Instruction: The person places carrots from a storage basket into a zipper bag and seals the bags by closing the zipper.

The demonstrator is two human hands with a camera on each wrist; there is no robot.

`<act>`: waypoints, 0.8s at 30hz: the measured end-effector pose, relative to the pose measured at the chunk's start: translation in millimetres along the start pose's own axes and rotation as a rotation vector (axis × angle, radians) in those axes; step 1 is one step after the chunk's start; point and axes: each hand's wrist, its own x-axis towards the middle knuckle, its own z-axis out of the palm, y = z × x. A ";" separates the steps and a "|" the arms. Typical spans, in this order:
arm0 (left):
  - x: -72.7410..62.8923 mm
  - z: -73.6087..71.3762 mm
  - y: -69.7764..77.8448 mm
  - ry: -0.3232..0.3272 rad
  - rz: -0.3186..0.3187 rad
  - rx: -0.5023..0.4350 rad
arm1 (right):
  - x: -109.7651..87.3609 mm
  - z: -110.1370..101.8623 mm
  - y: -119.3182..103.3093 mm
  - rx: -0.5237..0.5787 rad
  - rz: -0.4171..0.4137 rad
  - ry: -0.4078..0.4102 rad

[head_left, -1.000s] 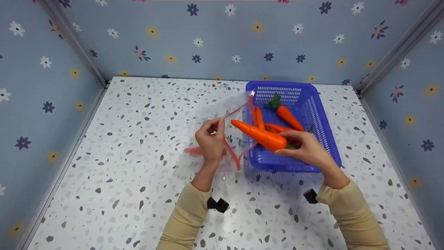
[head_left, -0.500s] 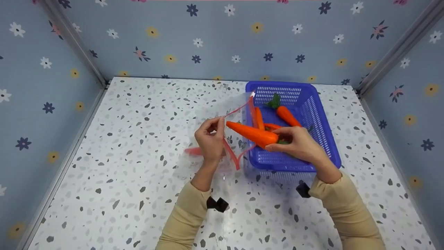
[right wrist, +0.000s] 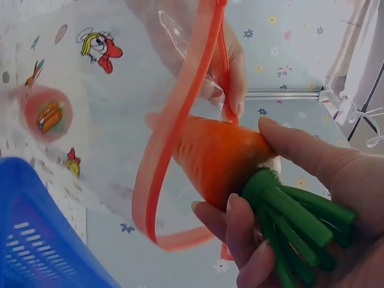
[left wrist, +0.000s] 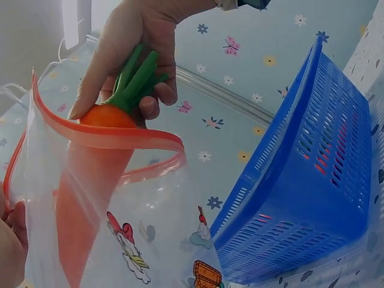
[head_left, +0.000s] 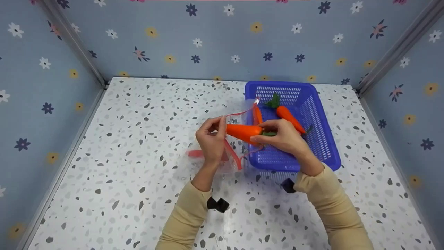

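A clear zip bag (left wrist: 162, 228) with a red zip edge and cartoon prints hangs with its mouth spread. My left hand (head_left: 212, 139) pinches the bag's rim between thumb and fingers. In my right hand (head_left: 286, 137) is an orange carrot (head_left: 242, 132) with green stalks, gripped at its top end. The carrot points tip first through the bag's mouth; most of its length lies behind the clear plastic in the left wrist view. Another orange-red piece (head_left: 196, 153) shows through the lower part of the bag, partly hidden by my left hand.
A blue perforated basket (head_left: 327, 139) stands to the right, close beside the bag. Inside it lie a carrot with a leafy top (head_left: 290, 118) and another orange carrot (head_left: 257, 114). Patterned walls enclose the speckled table (head_left: 138, 208) at the back and sides.
My right hand has moved left, carrying the carrot from over the basket into the bag's mouth. My left hand stays nearly still on the rim; the bag's far corner has shifted slightly.
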 end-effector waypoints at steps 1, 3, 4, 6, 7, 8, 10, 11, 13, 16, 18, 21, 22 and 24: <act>0.2 0.3 -0.1 0.000 0.003 0.000 | 1.4 1.5 -0.4 0.016 0.008 0.004; 0.4 0.9 -0.3 0.001 0.011 -0.005 | 4.5 5.0 -1.1 0.042 0.007 0.014; 0.4 1.3 -0.1 0.000 0.012 -0.005 | 6.2 7.3 -1.2 0.065 0.007 0.016; 0.4 1.9 0.7 -0.001 0.012 -0.008 | 9.7 11.9 -1.1 0.116 0.009 0.021; 0.3 2.3 1.2 -0.002 0.013 -0.011 | 11.2 14.3 -1.2 0.147 0.010 0.024; 0.3 2.6 1.3 -0.003 0.012 -0.012 | 12.6 16.6 -1.2 0.178 0.010 0.026; 0.5 3.3 1.4 -0.003 0.016 -0.017 | 15.1 21.4 -1.0 0.244 0.015 0.037; 0.7 3.5 1.4 -0.001 0.023 -0.023 | 16.0 23.5 -0.8 0.278 0.014 0.043; 1.4 3.9 0.6 0.006 0.045 -0.033 | 17.5 26.7 -0.6 0.346 -0.003 0.058; 2.4 4.7 -5.3 0.022 0.087 -0.057 | 18.2 27.8 -0.6 0.439 -0.049 0.099; 3.2 4.5 -9.4 0.032 0.108 -0.070 | 18.1 26.0 -1.2 0.474 -0.093 0.139; 3.5 3.4 -12.0 0.040 0.128 -0.094 | 18.3 20.4 -1.5 0.513 -0.136 0.201; 3.5 2.6 -10.6 0.039 0.130 -0.103 | 18.8 18.0 -1.5 0.522 -0.142 0.216; 3.8 1.4 -7.8 0.039 0.129 -0.115 | 20.2 12.5 -1.0 0.525 -0.150 0.238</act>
